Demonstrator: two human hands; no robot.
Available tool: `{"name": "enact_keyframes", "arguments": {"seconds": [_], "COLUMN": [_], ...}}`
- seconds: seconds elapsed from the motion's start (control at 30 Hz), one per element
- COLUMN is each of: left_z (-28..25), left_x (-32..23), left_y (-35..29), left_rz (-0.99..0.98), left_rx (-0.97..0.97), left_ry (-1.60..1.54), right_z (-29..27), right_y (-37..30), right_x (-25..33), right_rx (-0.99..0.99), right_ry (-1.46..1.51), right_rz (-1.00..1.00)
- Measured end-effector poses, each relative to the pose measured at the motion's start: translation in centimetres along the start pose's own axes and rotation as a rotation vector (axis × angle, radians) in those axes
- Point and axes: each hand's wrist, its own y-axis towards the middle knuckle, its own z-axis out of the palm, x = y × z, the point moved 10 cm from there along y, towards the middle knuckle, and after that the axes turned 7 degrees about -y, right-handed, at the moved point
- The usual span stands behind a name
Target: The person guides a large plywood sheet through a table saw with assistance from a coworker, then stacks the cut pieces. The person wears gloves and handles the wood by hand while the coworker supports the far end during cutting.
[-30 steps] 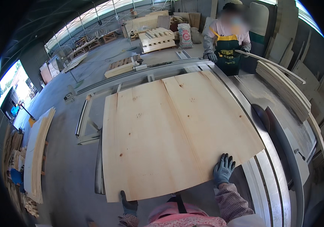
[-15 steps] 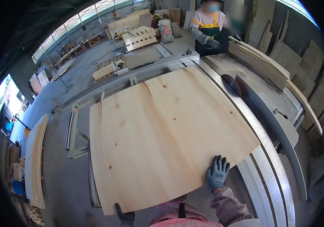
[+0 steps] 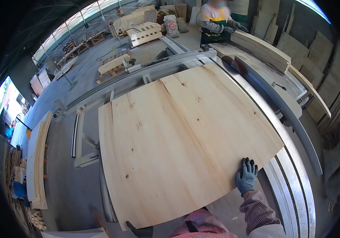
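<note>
A large pale plywood sheet [image 3: 178, 146] with knots and brown grain streaks lies across the sliding table of a panel saw. My right hand [image 3: 247, 176], in a blue-grey glove with dark fingertips, rests flat on its near right edge, fingers stretched forward. At the near left corner, my left hand [image 3: 141, 230] wears a dark glove and grips the edge. Its thumb lies on top, while its other fingers are hidden below the sheet. Beyond the sheet's far right side stands the dark saw blade [image 3: 232, 65], next to the grey fence [image 3: 265, 85].
A co-worker [image 3: 215, 20] stands at the far side, hands by a stack of boards [image 3: 261, 49] on the saw table. A metal rail [image 3: 293, 174] runs along the right. More boards [image 3: 39, 162] are piled at the left, near a roller support [image 3: 75, 135]. Panels [image 3: 313, 59] lean on the right wall.
The sheet and both my hands appear farther right in the picture; the view has shifted too. Each hand keeps its place on the sheet. The co-worker's hands have come closer to the board stack.
</note>
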Motion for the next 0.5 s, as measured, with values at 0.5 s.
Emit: {"name": "enact_keyframes", "arguments": {"seconds": [0.5], "left_z": [3.3], "left_x": [1.3], "left_y": [5.7], "left_rz": [-0.024], "left_rx": [0.027], "left_ry": [0.077], "right_z": [-0.9], "right_y": [3.8], "right_x": [1.2], "right_rx": [0.093], "right_ry": [0.015], "right_rz": [0.04]}}
